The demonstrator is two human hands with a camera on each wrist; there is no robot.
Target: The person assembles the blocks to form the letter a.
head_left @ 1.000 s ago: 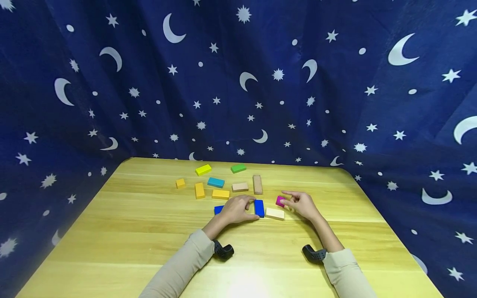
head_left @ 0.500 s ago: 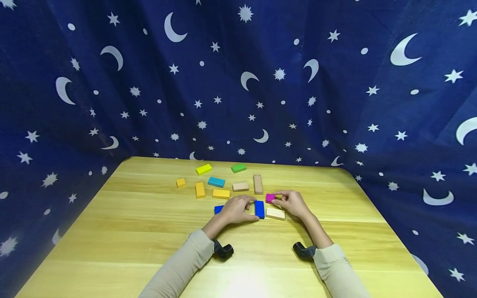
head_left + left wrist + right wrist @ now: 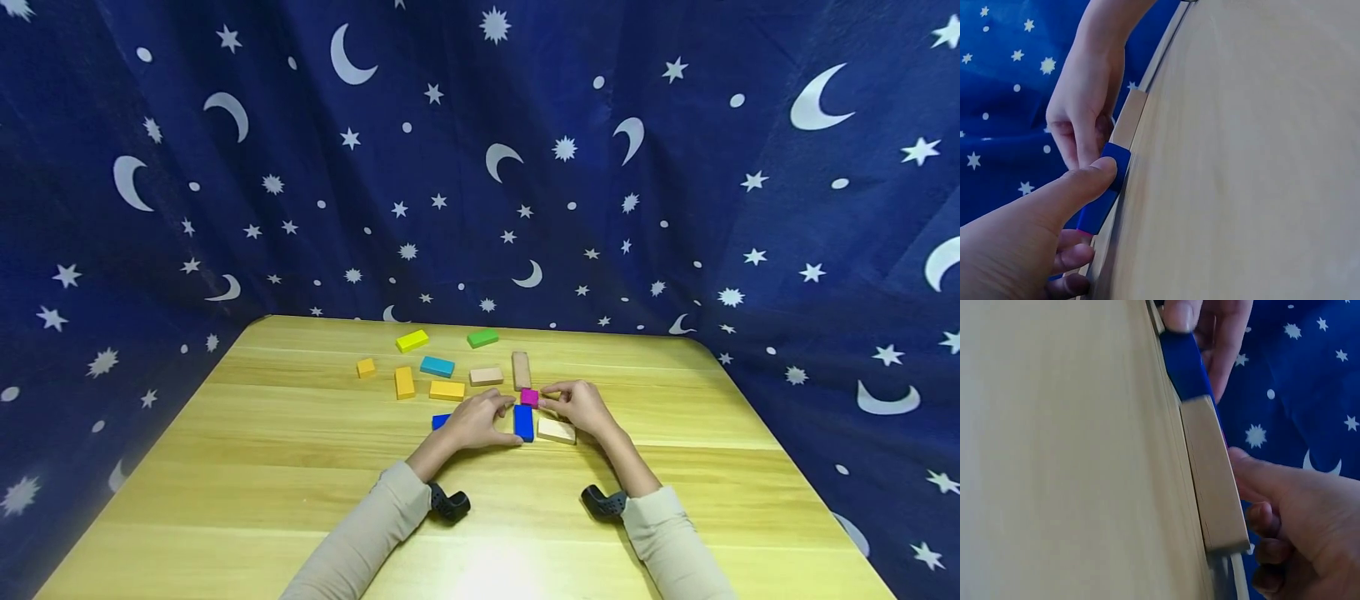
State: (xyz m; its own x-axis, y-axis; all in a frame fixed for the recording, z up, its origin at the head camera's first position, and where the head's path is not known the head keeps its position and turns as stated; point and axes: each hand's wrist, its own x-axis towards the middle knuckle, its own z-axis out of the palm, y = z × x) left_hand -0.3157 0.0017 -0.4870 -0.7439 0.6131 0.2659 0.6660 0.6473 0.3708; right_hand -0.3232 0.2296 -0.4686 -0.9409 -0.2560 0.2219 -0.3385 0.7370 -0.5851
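Observation:
A deep blue block (image 3: pixel 523 423) lies lengthwise away from me on the wooden table. My left hand (image 3: pixel 476 421) holds it from the left, thumb at its near end and fingertips at its far end; the left wrist view shows the thumb (image 3: pixel 1100 172) against it. Just beyond its far end sits a small magenta block (image 3: pixel 529 398). Thumb and forefinger of my right hand (image 3: pixel 588 408) pinch the magenta block at its right side. A pale wooden block (image 3: pixel 557 431) lies crosswise to the right of the blue one, nearly hiding the magenta block in the right wrist view.
Beyond the magenta block lies a tan block (image 3: pixel 521 371), with another tan block (image 3: pixel 485 377) to its left. Orange blocks (image 3: pixel 447 391), a light blue block (image 3: pixel 437 367), a yellow block (image 3: pixel 412 341) and a green block (image 3: pixel 482 338) are spread farther back. Another blue block (image 3: pixel 440 422) is partly behind my left hand.
My right hand has moved left with the magenta block, from beyond the pale block to the far end of the blue block. My left hand and the blue block have stayed put.

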